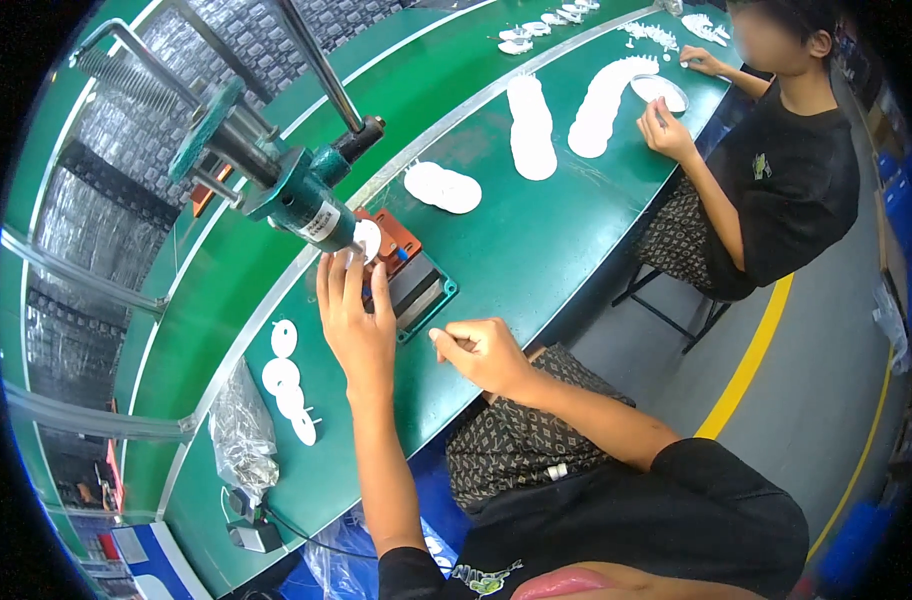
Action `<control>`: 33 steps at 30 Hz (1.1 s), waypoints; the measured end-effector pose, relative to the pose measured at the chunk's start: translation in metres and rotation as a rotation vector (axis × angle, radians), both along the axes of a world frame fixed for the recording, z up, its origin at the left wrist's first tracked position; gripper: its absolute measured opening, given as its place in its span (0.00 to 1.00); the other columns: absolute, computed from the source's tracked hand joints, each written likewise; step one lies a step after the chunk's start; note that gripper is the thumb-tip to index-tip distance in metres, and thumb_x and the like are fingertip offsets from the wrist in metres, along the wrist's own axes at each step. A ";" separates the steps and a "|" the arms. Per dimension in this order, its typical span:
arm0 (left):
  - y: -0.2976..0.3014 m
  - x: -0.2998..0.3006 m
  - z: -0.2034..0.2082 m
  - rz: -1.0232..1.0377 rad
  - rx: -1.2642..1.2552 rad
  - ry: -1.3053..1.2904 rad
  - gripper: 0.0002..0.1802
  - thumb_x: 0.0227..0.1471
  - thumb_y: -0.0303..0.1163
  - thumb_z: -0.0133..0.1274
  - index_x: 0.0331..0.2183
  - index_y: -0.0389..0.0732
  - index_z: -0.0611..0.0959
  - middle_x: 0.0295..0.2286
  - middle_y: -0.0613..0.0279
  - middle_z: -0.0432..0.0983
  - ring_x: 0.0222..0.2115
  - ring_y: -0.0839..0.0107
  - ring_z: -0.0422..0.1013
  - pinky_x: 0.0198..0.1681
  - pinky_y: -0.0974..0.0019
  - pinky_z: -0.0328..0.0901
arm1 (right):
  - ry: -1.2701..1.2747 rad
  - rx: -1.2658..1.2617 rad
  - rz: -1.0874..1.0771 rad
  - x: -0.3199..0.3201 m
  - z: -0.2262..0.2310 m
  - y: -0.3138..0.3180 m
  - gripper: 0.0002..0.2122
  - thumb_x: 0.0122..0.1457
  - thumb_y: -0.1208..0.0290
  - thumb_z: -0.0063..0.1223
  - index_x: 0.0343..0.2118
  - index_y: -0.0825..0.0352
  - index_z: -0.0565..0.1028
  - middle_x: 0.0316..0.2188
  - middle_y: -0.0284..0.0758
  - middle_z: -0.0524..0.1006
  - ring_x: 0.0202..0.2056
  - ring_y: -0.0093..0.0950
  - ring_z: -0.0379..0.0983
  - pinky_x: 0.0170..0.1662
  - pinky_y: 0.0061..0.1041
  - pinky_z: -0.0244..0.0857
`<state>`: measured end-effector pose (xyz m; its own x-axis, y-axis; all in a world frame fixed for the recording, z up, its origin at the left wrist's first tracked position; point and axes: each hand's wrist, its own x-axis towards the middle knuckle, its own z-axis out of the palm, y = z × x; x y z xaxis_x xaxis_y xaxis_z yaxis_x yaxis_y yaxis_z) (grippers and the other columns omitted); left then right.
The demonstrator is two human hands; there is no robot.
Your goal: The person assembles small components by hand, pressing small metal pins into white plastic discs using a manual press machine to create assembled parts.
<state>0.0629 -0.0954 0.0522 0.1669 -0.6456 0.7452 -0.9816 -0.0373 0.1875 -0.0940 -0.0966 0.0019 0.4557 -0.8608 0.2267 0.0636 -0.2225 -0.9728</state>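
Note:
A green hand press (pixel 286 185) stands on the green table (pixel 536 250), over a red and black fixture (pixel 401 255). A white round disc (pixel 367 240) sits on the fixture under the press head. My left hand (pixel 356 320) reaches up to the fixture, its fingertips at the disc; whether it grips the disc is hidden. My right hand (pixel 486 352) rests near the table's front edge with fingers curled, and I see nothing in it.
Several white discs (pixel 288 385) lie left of my left arm, beside a clear plastic bag (pixel 241 430). More white discs (pixel 444 187) and overlapping rows (pixel 532 128) lie further along. A seated person (pixel 766 170) works at the far end. A yellow floor line (pixel 751 360) runs alongside.

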 end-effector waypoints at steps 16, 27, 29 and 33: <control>0.021 -0.006 -0.004 -0.138 -0.100 0.117 0.11 0.54 0.25 0.50 0.40 0.35 0.81 0.43 0.52 0.75 0.47 0.52 0.69 0.52 0.55 0.61 | 0.496 -0.526 -0.044 -0.001 0.011 -0.089 0.50 0.36 0.39 0.65 0.57 0.72 0.59 0.46 0.50 0.73 0.47 0.45 0.71 0.50 0.39 0.66; -0.046 -0.063 0.128 -0.625 -0.478 0.268 0.34 0.52 0.28 0.53 0.57 0.28 0.60 0.55 0.42 0.58 0.57 0.55 0.58 0.60 0.55 0.55 | 0.565 -0.711 0.014 0.007 -0.001 -0.092 0.43 0.37 0.39 0.63 0.51 0.70 0.68 0.31 0.44 0.78 0.34 0.42 0.75 0.40 0.36 0.66; -0.065 -0.068 0.155 -0.572 -0.414 0.328 0.39 0.54 0.33 0.53 0.59 0.26 0.55 0.58 0.40 0.51 0.60 0.55 0.54 0.63 0.56 0.51 | 0.582 -0.699 -0.001 0.004 -0.007 -0.094 0.43 0.37 0.38 0.63 0.51 0.70 0.69 0.31 0.43 0.78 0.34 0.42 0.75 0.41 0.36 0.66; -0.102 -0.043 0.207 -0.549 -0.212 0.613 0.35 0.53 0.43 0.56 0.52 0.25 0.67 0.46 0.42 0.70 0.50 0.59 0.68 0.55 0.61 0.61 | 0.574 -0.700 -0.013 -0.002 -0.004 -0.093 0.44 0.37 0.37 0.62 0.51 0.71 0.68 0.30 0.44 0.78 0.34 0.43 0.75 0.41 0.36 0.67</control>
